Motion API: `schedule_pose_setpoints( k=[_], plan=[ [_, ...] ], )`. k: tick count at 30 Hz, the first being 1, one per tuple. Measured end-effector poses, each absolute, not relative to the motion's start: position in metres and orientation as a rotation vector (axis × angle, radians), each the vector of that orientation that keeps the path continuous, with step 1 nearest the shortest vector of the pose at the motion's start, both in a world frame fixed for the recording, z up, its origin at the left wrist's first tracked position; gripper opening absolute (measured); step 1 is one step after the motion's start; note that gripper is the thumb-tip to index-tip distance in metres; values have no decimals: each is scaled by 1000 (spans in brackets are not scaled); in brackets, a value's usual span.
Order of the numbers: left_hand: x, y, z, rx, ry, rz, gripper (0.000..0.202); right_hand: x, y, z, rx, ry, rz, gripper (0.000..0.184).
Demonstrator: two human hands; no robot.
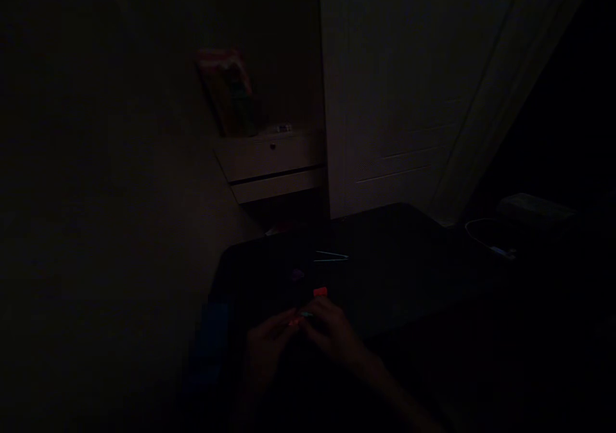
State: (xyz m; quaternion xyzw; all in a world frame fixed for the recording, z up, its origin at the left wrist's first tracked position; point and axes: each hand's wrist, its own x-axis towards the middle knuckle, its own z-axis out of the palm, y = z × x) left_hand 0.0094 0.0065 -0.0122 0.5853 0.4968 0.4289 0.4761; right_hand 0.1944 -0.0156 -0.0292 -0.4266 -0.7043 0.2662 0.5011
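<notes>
The scene is very dark. My left hand (269, 340) and my right hand (332, 330) meet above the dark table, both closed with fingertips pinched close together. A small glowing red piece (294, 322) shows at my left fingertips. Right beside it, a short pale green glowing piece (306, 314) is pinched in my right fingers. Whether the two pieces are joined I cannot tell. Just beyond my right knuckles is a bright red block-like piece (320, 291). Farther off lie two thin pale sticks (331, 256) in a V shape and a dim purple item (297, 274).
A blue object (214, 324) stands at the table's left edge. Behind the dark table (394, 247) are a drawer unit (274, 163) with a colourful packet (228, 90) on top and a pale door-like panel (394, 99). To the right lie a white cable (474, 234) and a box (534, 208).
</notes>
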Motion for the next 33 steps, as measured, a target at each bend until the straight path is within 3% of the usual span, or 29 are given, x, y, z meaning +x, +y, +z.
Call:
schedule_pose_setpoints(
  k=[9, 19, 33],
  plan=[
    [12, 6, -4, 1504, 1238, 1063, 26, 197, -23, -24, -1017, -1810, 599, 27],
    [17, 4, 7, 1369, 1179, 1031, 20, 193, -22, -37, -1088, -1969, 272, 24],
    [12, 9, -2, 1516, 1196, 1021, 16, 184, -25, -38, -1174, -1977, 221, 13]
  ],
)
